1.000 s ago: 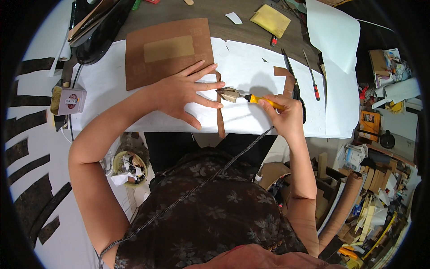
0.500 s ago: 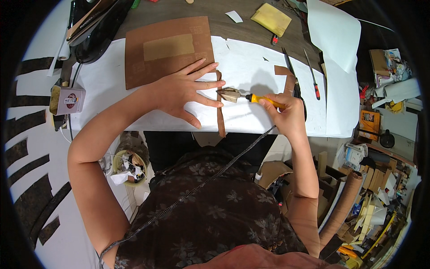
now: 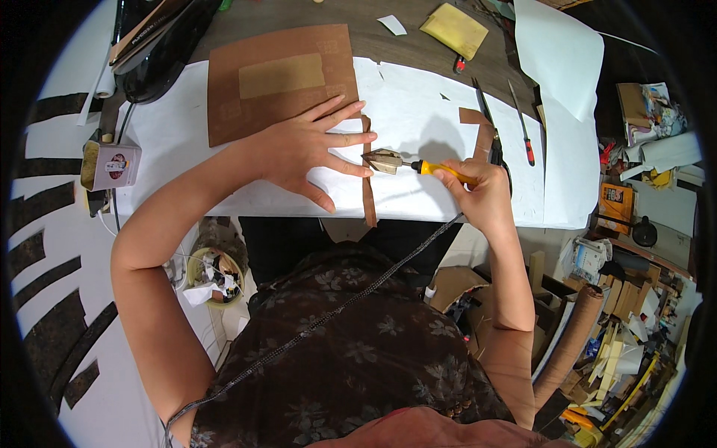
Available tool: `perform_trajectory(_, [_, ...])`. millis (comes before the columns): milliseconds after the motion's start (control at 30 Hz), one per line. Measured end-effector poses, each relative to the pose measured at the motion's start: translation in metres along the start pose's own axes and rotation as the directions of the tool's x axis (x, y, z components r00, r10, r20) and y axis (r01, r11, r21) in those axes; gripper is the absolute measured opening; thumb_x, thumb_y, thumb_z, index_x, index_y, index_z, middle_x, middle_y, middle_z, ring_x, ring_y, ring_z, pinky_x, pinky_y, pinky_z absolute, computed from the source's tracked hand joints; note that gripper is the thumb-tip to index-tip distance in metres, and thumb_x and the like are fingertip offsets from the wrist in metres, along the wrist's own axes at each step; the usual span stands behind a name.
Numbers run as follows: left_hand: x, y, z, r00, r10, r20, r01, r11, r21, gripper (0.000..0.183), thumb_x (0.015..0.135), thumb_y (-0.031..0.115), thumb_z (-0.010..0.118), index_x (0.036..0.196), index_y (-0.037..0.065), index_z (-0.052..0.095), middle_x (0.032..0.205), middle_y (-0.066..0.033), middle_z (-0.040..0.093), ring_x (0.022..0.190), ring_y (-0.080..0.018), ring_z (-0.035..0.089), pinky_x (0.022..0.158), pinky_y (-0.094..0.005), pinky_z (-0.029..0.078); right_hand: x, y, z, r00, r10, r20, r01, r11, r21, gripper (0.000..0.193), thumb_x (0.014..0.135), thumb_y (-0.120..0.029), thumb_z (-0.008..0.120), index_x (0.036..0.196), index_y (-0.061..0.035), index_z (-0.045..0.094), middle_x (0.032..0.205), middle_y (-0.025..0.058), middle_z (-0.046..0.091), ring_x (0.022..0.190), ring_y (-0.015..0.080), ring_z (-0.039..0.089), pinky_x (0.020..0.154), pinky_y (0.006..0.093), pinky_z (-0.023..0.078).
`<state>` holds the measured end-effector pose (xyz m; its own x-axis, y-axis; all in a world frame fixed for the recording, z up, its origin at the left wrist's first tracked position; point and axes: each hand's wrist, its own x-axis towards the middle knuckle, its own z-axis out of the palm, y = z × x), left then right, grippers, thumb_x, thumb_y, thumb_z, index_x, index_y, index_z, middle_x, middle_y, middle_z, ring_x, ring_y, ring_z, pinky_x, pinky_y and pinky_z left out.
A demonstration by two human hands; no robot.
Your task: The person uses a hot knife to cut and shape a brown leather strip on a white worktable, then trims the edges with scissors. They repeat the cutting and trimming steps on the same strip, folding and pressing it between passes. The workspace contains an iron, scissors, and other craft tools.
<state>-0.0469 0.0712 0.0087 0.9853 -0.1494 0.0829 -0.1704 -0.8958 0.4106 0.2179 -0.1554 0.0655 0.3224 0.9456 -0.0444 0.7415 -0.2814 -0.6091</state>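
My left hand (image 3: 302,158) lies flat with fingers spread. Its fingertips press on a narrow brown strip (image 3: 369,201) that runs front to back on white paper (image 3: 418,201). The wrist side covers the near edge of a brown rectangular sheet (image 3: 224,97) with a lighter tan panel (image 3: 282,75). In my right hand (image 3: 478,190) is the yellow handle of a small corded iron (image 3: 386,162) with a pointed metal head. The iron's tip meets the strip between my left fingers. A braided cord (image 3: 340,308) trails from the handle across my lap toward my left arm.
Right of the iron lie a brown L-shaped strip (image 3: 484,138), dark scissors (image 3: 483,101) and a red-handled pointed tool (image 3: 523,123). A yellow pad (image 3: 454,31) sits farther back. At the left stands a small box (image 3: 112,166); below is a waste bin (image 3: 216,276).
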Motion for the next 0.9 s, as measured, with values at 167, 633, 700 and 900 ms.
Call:
perform_trajectory(167, [0.0005,-0.0001,0.0001,1.0,0.005,0.0,-0.005,1.0,0.002,0.08,0.069,0.074,0.078,0.141,0.039,0.072,0.176,-0.0001,0.034,0.167,-0.0394,0.011,0.136,-0.0619,0.009,-0.0017,-0.0014,-0.0007,1.0,-0.006,0.007,0.006,1.0,0.008,0.021,0.092,-0.015,0.087,0.107,0.0,0.085,0.08,0.0151,0.078,0.059,0.0165,0.067,0.058,0.0296,0.054])
perform_trajectory(633, [0.0003,0.002,-0.0019,1.0,0.011,-0.006,-0.011,1.0,0.006,0.081,0.071,0.075,0.076,0.142,0.038,0.071,0.177,-0.002,0.034,0.167,-0.0401,0.011,0.135,-0.0624,0.01,0.0051,-0.0029,0.0043,0.997,-0.028,-0.071,0.023,0.997,-0.067,0.024,0.092,-0.02,0.087,0.107,-0.0006,0.085,0.073,0.0149,0.074,0.056,0.0178,0.065,0.056,0.0325,0.051])
perform_trajectory(700, [0.0003,0.002,-0.0014,1.0,0.011,-0.006,-0.01,1.0,0.005,0.081,0.071,0.075,0.077,0.142,0.038,0.071,0.176,-0.0024,0.034,0.167,-0.0402,0.011,0.135,-0.0626,0.01,0.0037,-0.0044,0.0021,0.999,-0.016,-0.049,0.012,0.997,-0.079,0.025,0.092,-0.02,0.087,0.107,-0.0004,0.085,0.074,0.0151,0.075,0.057,0.0182,0.066,0.057,0.032,0.052])
perform_trajectory(900, [-0.0002,0.0001,-0.0002,1.0,0.018,-0.011,-0.017,1.0,0.009,0.08,0.071,0.073,0.078,0.142,0.037,0.072,0.176,-0.0027,0.036,0.167,-0.0404,0.011,0.135,-0.0628,0.011,-0.0006,-0.0042,0.0003,0.999,-0.007,-0.039,0.005,0.999,-0.039,0.024,0.092,-0.019,0.087,0.106,0.0004,0.085,0.075,0.0152,0.076,0.058,0.0182,0.068,0.058,0.0303,0.053])
